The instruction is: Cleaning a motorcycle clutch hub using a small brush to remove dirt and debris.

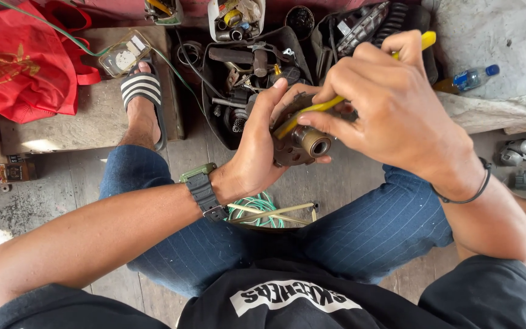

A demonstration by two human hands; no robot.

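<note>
Left hand (257,152): my fingers are wrapped tight around the round metal motor part (299,145), held above my lap.
Right hand (391,103): fingers are pinched closed on the yellow-handled tool (321,107).
Doing it well: I brace the part firmly and steer the tip carefully, probably with light pressure.

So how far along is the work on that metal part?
In hand: left hand grips the round metal part while right hand works a yellow-handled tool against it. Nothing looks finished. More parts wait in the open tool bag.
</note>
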